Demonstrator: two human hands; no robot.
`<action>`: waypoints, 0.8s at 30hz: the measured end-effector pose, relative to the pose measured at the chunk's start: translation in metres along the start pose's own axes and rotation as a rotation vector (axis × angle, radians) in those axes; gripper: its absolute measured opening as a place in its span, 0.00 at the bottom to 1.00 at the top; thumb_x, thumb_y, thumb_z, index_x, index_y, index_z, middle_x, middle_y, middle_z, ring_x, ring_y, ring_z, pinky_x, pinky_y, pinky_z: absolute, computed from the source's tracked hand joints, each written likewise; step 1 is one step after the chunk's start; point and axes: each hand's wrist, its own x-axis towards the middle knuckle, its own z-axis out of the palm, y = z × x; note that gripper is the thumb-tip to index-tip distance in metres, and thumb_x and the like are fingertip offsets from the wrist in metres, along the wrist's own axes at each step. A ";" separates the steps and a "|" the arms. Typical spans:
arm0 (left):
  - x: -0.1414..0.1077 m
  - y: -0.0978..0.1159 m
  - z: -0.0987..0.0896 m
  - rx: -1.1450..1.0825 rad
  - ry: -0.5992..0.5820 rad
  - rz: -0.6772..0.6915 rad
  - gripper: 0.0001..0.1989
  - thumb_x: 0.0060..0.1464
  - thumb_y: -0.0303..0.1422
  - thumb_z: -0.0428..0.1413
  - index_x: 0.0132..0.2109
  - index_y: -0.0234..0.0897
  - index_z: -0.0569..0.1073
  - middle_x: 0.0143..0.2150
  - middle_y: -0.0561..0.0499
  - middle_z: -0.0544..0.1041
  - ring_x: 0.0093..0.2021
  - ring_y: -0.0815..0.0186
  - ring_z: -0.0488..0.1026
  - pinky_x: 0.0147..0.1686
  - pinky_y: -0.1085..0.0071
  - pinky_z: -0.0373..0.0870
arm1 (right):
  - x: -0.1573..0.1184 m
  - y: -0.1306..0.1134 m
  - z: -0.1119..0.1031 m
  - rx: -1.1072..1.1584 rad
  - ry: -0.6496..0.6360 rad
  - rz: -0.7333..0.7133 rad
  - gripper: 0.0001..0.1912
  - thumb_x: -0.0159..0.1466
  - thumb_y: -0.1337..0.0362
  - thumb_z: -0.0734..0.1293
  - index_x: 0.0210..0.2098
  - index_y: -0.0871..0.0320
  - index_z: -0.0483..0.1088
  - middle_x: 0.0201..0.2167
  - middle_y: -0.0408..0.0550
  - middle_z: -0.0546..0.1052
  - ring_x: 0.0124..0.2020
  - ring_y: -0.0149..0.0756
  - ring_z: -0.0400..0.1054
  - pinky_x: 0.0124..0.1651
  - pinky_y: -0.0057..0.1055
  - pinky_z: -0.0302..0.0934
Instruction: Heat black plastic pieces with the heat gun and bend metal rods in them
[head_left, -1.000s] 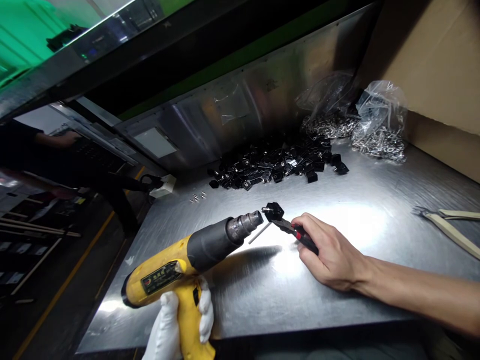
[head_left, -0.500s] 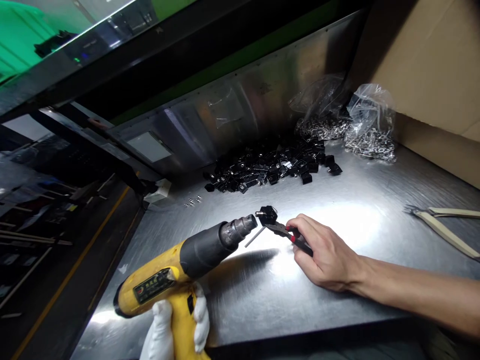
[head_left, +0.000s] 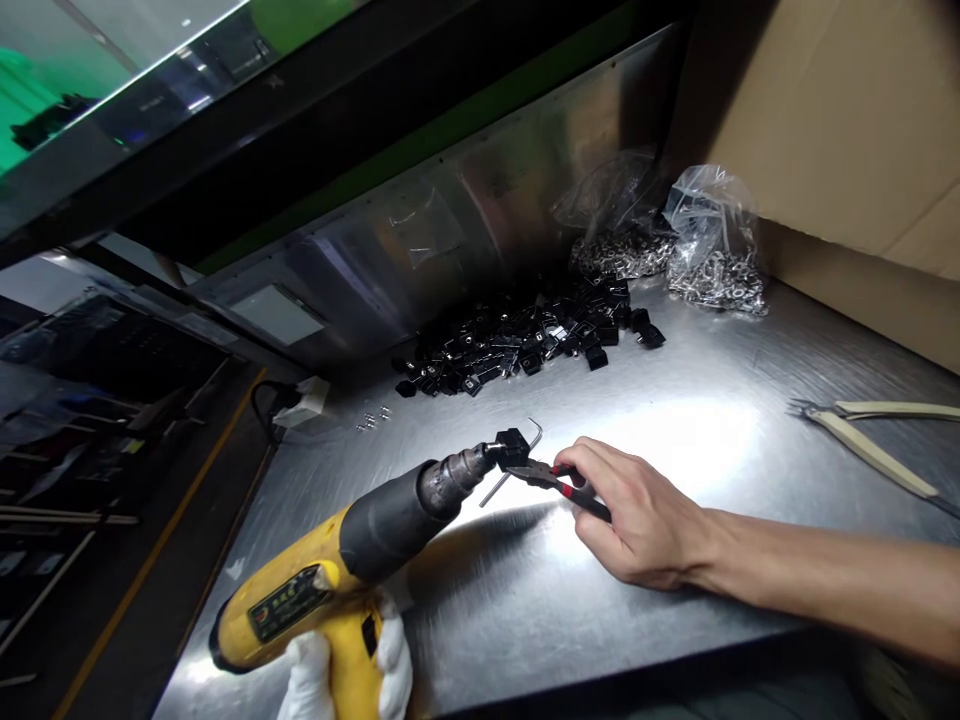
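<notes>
My left hand, in a white glove, is shut around the grip of a yellow heat gun. The gun's dark metal nozzle points right and almost touches a black plastic part. My right hand rests on the steel table and holds red-handled pliers, whose jaws pinch that part. A thin L-shaped metal rod sticks out through the part, and its upper end hooks behind it.
Several black parts lie in a heap at the table's back wall. Two plastic bags of metal rings sit beside them, with a cardboard box behind. Beige-handled pliers lie at right. Small metal pins lie at back left. The table's edge drops to the floor at left.
The nozzle and the gripped black part have drawn closer together, leaving almost no gap. The view has also shifted, so the whole table sits further left in the picture.
</notes>
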 end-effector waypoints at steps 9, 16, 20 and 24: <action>0.116 0.061 0.038 -0.062 0.020 -0.156 0.16 0.64 0.39 0.57 0.54 0.37 0.73 0.53 0.45 0.76 0.47 0.58 0.76 0.44 0.58 0.78 | 0.000 0.000 0.000 0.010 -0.006 0.023 0.17 0.57 0.72 0.60 0.46 0.58 0.63 0.37 0.45 0.67 0.35 0.38 0.60 0.35 0.35 0.55; 0.119 0.072 0.059 -0.054 -0.007 -0.162 0.13 0.63 0.39 0.55 0.52 0.43 0.75 0.45 0.48 0.80 0.51 0.51 0.77 0.35 0.59 0.78 | 0.000 -0.001 0.000 0.018 -0.004 0.024 0.18 0.56 0.72 0.60 0.46 0.58 0.64 0.36 0.45 0.67 0.34 0.37 0.60 0.35 0.35 0.56; 0.122 0.062 0.069 -0.050 -0.036 -0.191 0.13 0.63 0.39 0.55 0.52 0.41 0.75 0.44 0.47 0.80 0.50 0.52 0.77 0.36 0.61 0.77 | 0.001 -0.001 0.000 0.023 -0.009 0.023 0.17 0.56 0.72 0.60 0.45 0.58 0.64 0.35 0.44 0.66 0.33 0.37 0.60 0.34 0.35 0.55; 0.091 0.048 0.049 -0.073 -0.033 -0.220 0.15 0.63 0.39 0.58 0.53 0.38 0.73 0.49 0.45 0.78 0.46 0.57 0.77 0.40 0.59 0.78 | 0.001 -0.002 -0.002 0.031 -0.009 0.022 0.17 0.56 0.72 0.60 0.45 0.58 0.64 0.35 0.44 0.67 0.33 0.37 0.60 0.33 0.34 0.55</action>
